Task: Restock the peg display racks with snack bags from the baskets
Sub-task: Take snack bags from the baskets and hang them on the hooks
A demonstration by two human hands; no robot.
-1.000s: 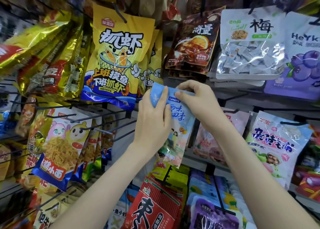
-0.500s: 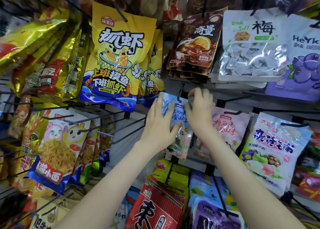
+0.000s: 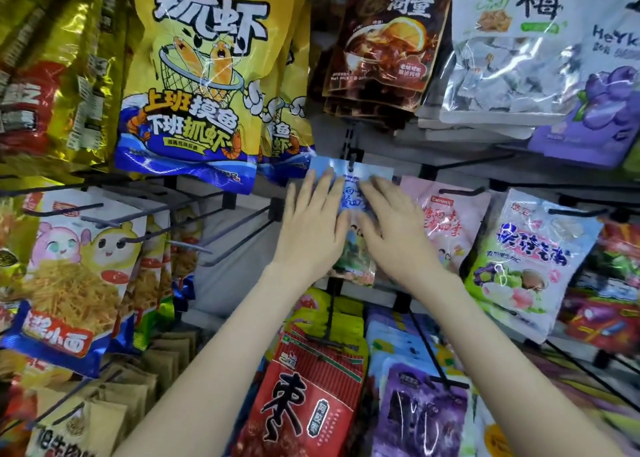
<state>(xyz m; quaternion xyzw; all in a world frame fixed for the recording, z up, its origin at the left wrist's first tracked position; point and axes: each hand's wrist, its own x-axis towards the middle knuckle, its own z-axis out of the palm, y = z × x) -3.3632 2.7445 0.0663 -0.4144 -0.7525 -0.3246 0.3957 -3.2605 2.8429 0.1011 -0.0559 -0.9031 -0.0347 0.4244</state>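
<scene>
A light blue snack bag hangs on a black peg in the middle of the display rack. My left hand lies flat on the bag's left side with straight fingers. My right hand presses on its right side, fingers also straight. Both hands cover most of the bag; only its top strip and bottom edge show. No basket is in view.
A yellow shrimp snack bag hangs above left, brown bags above, a pink bag right beside the blue one. Bare black pegs jut out at the left. Red and purple bags hang below.
Both hands carried the blue bag up and back onto the peg. They pinched its top corners earlier; now the fingers lie flat on the hanging bag.
</scene>
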